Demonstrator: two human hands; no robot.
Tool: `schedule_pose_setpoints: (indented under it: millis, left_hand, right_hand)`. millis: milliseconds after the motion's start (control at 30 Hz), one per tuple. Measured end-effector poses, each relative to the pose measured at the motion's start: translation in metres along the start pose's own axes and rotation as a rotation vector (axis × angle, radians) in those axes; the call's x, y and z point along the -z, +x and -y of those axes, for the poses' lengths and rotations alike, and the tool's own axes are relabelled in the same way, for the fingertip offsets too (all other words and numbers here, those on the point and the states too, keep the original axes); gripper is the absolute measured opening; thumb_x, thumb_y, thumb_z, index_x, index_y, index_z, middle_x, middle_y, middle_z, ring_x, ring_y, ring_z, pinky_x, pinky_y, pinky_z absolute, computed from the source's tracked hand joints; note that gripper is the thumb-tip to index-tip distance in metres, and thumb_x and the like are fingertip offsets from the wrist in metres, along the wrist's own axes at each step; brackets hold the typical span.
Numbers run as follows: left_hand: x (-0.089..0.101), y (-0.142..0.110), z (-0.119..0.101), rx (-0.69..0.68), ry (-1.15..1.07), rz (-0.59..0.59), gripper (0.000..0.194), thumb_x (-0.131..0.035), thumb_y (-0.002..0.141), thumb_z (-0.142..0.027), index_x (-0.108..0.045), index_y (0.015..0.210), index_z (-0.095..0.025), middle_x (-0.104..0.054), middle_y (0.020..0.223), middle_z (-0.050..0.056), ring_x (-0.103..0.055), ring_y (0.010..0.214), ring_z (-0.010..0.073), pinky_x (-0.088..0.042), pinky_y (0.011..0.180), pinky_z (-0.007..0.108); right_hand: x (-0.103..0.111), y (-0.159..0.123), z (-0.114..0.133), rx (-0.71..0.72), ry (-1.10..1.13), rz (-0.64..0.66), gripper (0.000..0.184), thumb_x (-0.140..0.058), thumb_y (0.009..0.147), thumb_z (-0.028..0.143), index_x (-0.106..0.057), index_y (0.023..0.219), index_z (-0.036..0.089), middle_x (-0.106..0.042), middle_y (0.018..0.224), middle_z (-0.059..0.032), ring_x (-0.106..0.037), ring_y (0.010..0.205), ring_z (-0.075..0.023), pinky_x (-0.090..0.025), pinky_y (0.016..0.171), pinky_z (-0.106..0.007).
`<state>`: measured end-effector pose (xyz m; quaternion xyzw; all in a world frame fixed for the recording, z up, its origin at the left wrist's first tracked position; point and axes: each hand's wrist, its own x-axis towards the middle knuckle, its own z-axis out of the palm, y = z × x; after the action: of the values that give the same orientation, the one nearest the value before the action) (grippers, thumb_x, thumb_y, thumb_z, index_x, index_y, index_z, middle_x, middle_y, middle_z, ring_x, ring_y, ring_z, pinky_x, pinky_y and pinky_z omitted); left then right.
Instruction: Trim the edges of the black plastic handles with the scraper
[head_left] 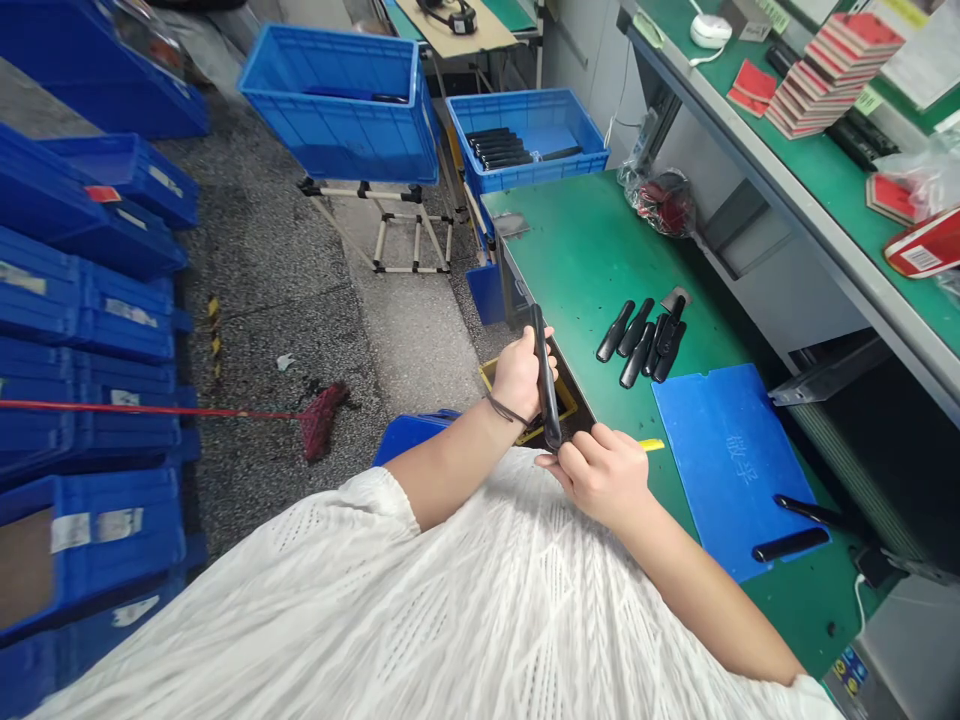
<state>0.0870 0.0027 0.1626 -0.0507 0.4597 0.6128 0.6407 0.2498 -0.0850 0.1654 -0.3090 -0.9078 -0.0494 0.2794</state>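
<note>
Black handle (545, 375), long and slim, is held upright and slightly tilted in front of my white top. My left hand (519, 378) is closed around its upper half, fingers wrapped from behind. At its lower end my right hand (606, 470) is closed with curled fingers, thumb against the handle's tip. A yellow tool end (651, 444) sticks out beyond my right hand; the rest of it is hidden by the hand. Several similar black handles (637, 355) lie in a group on the green table, to the right of my hands.
Blue sheet (724, 450) bears two black handles (791, 544). Behind stand blue bins, one with several black handles (495, 148). Stacked blue crates (135, 400) line the left, near a red mop (322, 420). A shelf (750, 150) overhangs the table's right side.
</note>
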Motion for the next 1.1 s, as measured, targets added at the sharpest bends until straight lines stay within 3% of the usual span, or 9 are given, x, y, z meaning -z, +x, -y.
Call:
schedule_pose_setpoints:
  millis: [133,200,367,433,500,600,667,767,1100]
  left_hand:
    - [0.005,0.009,-0.005,-0.007,-0.068,-0.091,0.036,-0.040,0.112,-0.036,-0.059,0.108,-0.006,-0.034,0.060,-0.007,-0.030,0.042,0.0051,-0.025,0.041,0.018]
    - [0.007,0.013,-0.003,-0.017,-0.090,-0.108,0.037,-0.038,0.113,-0.037,-0.058,0.106,-0.007,-0.033,0.059,-0.007,-0.032,0.043,0.0058,-0.026,0.043,0.018]
    - [0.019,0.019,0.011,-0.026,0.092,-0.037,0.032,-0.039,0.111,-0.033,-0.057,0.097,-0.010,-0.048,0.069,0.000,-0.048,0.056,0.0088,-0.041,0.057,0.021]
    - [0.030,0.014,0.013,-0.295,0.335,-0.023,0.021,-0.055,0.104,-0.032,-0.059,0.101,-0.011,-0.062,0.090,0.009,-0.062,0.079,0.0145,-0.050,0.076,0.027]
    - [0.043,0.003,0.010,-0.785,0.658,0.119,0.034,-0.064,0.097,-0.043,-0.062,0.116,-0.014,-0.064,0.114,0.015,-0.062,0.108,0.0217,-0.048,0.097,0.034]
    - [0.059,-0.012,0.002,-1.188,1.034,0.722,0.044,-0.042,0.105,-0.053,-0.066,0.111,-0.017,-0.068,0.105,0.015,-0.062,0.099,0.0236,-0.045,0.095,0.038]
    - [0.063,-0.017,-0.001,-1.200,1.103,0.932,0.047,-0.029,0.110,-0.043,-0.060,0.087,-0.018,-0.063,0.076,0.008,-0.055,0.070,0.0182,-0.041,0.076,0.033]
    - [0.064,-0.017,-0.002,-1.176,1.093,0.871,0.045,-0.026,0.111,-0.034,-0.048,0.075,-0.018,-0.052,0.061,0.003,-0.043,0.058,0.0156,-0.032,0.065,0.032]
    - [0.053,-0.023,-0.005,-1.202,1.132,0.990,0.042,-0.027,0.109,-0.032,-0.047,0.074,-0.019,-0.052,0.062,0.004,-0.041,0.057,0.0164,-0.031,0.066,0.033]
  right_hand:
    - [-0.009,-0.011,-0.001,-0.275,0.303,0.028,0.009,-0.066,0.098,0.023,-0.065,0.102,0.015,-0.054,0.079,0.0003,-0.043,0.073,-0.0067,-0.030,0.067,-0.024]
    - [-0.011,-0.011,0.000,-0.447,0.517,0.097,0.035,-0.071,0.098,0.033,-0.063,0.128,0.017,-0.061,0.093,0.0001,-0.051,0.076,-0.0044,-0.038,0.069,-0.021]
    - [-0.006,0.005,0.005,-0.512,0.664,-0.023,0.023,-0.066,0.100,0.034,-0.066,0.091,0.013,-0.057,0.080,-0.0009,-0.050,0.072,-0.0046,-0.038,0.067,-0.020]
    - [0.003,0.011,0.004,-0.515,0.639,-0.080,0.022,-0.064,0.101,0.029,-0.064,0.087,0.012,-0.055,0.075,0.0001,-0.046,0.067,-0.0038,-0.035,0.063,-0.020]
    - [0.013,0.014,0.003,-0.519,0.664,-0.067,0.023,-0.066,0.101,0.031,-0.064,0.087,0.012,-0.055,0.075,0.0003,-0.046,0.066,-0.0036,-0.034,0.061,-0.020]
    - [0.028,0.015,0.002,-0.498,0.757,-0.013,0.026,-0.067,0.101,0.036,-0.065,0.090,0.013,-0.058,0.079,-0.0004,-0.050,0.069,-0.0041,-0.037,0.063,-0.019]
    - [0.036,0.015,0.002,-0.472,0.743,-0.025,0.025,-0.067,0.101,0.038,-0.065,0.103,0.014,-0.059,0.083,-0.0005,-0.052,0.071,-0.0044,-0.039,0.064,-0.019]
    - [0.044,0.016,-0.002,-0.352,0.507,-0.009,0.044,-0.060,0.103,0.054,-0.061,0.121,0.014,-0.057,0.085,-0.0019,-0.048,0.075,-0.0074,-0.036,0.069,-0.022]
    - [0.049,0.033,-0.019,-0.182,0.256,0.164,0.072,-0.043,0.101,0.080,-0.054,0.080,0.012,-0.049,0.074,-0.0020,-0.034,0.069,-0.0085,-0.016,0.063,-0.027]
